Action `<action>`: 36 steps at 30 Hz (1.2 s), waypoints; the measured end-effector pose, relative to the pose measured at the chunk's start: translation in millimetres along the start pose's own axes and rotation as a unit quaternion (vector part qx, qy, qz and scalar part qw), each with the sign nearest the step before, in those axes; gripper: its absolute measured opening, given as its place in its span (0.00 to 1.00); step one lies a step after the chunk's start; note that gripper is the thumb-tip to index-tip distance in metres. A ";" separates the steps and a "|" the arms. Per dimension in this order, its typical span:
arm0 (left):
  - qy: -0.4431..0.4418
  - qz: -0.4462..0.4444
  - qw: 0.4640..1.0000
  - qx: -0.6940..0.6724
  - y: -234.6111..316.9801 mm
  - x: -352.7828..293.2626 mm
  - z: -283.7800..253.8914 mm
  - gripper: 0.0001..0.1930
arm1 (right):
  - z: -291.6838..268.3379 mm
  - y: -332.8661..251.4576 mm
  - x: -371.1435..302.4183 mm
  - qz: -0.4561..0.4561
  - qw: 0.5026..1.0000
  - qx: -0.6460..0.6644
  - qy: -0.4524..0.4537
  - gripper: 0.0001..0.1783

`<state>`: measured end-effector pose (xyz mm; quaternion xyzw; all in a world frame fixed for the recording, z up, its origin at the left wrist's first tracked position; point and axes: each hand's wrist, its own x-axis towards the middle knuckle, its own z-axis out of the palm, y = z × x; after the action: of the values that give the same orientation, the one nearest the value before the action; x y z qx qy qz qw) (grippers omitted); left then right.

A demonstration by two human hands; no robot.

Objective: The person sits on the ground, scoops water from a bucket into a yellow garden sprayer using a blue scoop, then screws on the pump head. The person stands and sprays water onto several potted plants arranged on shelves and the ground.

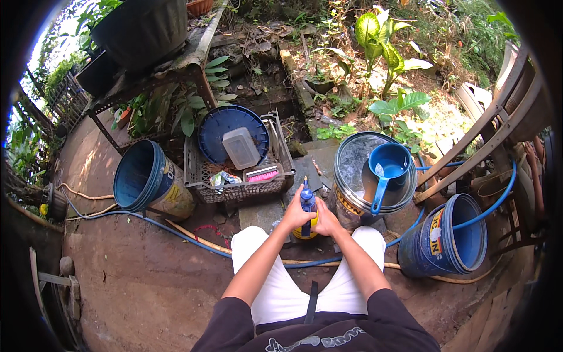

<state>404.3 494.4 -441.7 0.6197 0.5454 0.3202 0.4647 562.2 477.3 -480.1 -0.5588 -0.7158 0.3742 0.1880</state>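
Between my knees stands an upright bottle with a blue pump-like top and a yellow lower body, seemingly a pump spray bottle (pixel 307 200). My left hand (pixel 295 212) is closed around its upper left side, thumb laid across the blue part. Against its right side, my right hand (pixel 329 219) is closed too, with some fingers hidden behind the bottle. Just ahead to the right is a large bucket of water (pixel 347 195), where a blue dipper (pixel 381 190) sits at the top with its handle toward me.
A grey crate (pixel 234 192) ahead holds a blue lid (pixel 212 138), a clear plastic container (pixel 240 148) and a pink-bristled brush (pixel 262 175). Tilted blue buckets lie left (pixel 138 176) and right (pixel 417 252). A blue hose (pixel 176 231) crosses the ground; a wooden chair (pixel 469 138) stands right.
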 end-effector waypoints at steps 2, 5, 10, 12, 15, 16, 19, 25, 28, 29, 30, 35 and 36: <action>0.020 -0.010 1.000 0.002 -1.8 -0.3 2.6 0.52 | 1.6 1.6 0.6 -0.017 1.000 0.008 0.006 0.58; 0.029 -0.024 0.999 -0.012 -1.3 -0.5 5.6 0.51 | -0.9 1.5 0.1 0.004 1.000 -0.008 -0.006 0.58; 0.192 -0.033 0.980 -0.044 -18.9 -24.3 24.6 0.47 | -15.0 -8.6 -3.6 0.097 0.994 -0.055 -0.012 0.39; 0.202 -0.061 0.975 -0.067 -7.9 -41.3 26.7 0.39 | -17.4 -10.7 -2.5 0.050 0.970 0.112 0.212 0.24; 0.174 -0.121 0.968 -0.135 -14.0 -52.3 28.6 0.29 | -47.7 -80.4 -12.5 -0.082 0.941 0.190 0.268 0.17; 0.157 -0.132 0.966 -0.156 -13.3 -51.8 29.3 0.26 | -51.0 -93.8 -10.9 -0.087 0.957 0.164 0.222 0.16; 0.117 -0.071 0.946 -0.295 3.0 -56.3 30.9 0.17 | -46.1 -118.0 -6.1 -0.090 0.978 -0.067 0.177 0.22; 0.069 -0.059 0.979 -0.184 -15.4 -45.2 40.0 0.10 | -45.9 -118.7 39.0 0.010 0.982 -0.175 0.074 0.14; 0.152 -0.035 0.975 -0.157 -28.0 -42.4 57.3 0.12 | -52.5 -124.4 50.8 -0.030 0.972 -0.198 0.120 0.09; 0.151 -0.039 0.975 -0.160 -30.6 -40.9 58.8 0.12 | -60.7 -127.8 53.7 -0.030 0.972 -0.200 0.118 0.09; 0.152 -0.046 0.974 -0.163 -36.7 -41.8 60.3 0.12 | -75.0 -143.7 52.5 -0.030 0.973 -0.200 0.113 0.09; 0.174 -0.041 0.972 -0.152 -41.1 -44.9 61.9 0.12 | -122.7 -200.1 54.5 -0.025 0.960 -0.269 0.073 0.22; 0.183 -0.031 0.972 -0.147 -37.3 -46.1 62.2 0.13 | -134.0 -216.0 52.1 0.011 0.960 -0.279 0.015 0.28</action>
<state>437.2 434.4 -493.7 0.4584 0.5867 0.4906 0.4527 496.0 549.3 -239.9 -0.6028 -0.7825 0.1529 0.0308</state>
